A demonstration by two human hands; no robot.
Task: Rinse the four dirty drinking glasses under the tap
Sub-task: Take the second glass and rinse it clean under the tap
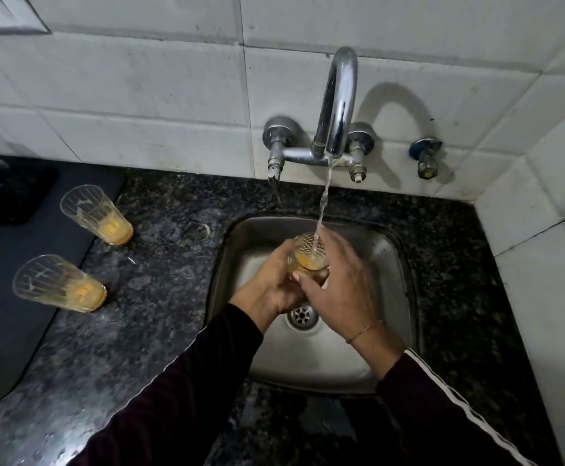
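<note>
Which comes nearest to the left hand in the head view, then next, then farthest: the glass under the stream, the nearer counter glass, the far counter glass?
From the left hand:
1. Glass under the stream, gripped by that hand over the sink.
2. Nearer counter glass, on the counter to the left.
3. Far counter glass, left and further back towards the wall.

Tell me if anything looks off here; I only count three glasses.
Only three show: one glass held by both hands under the tap, two dirty glasses upright on the counter. No fourth in view. Nothing spilled or broken.
</note>
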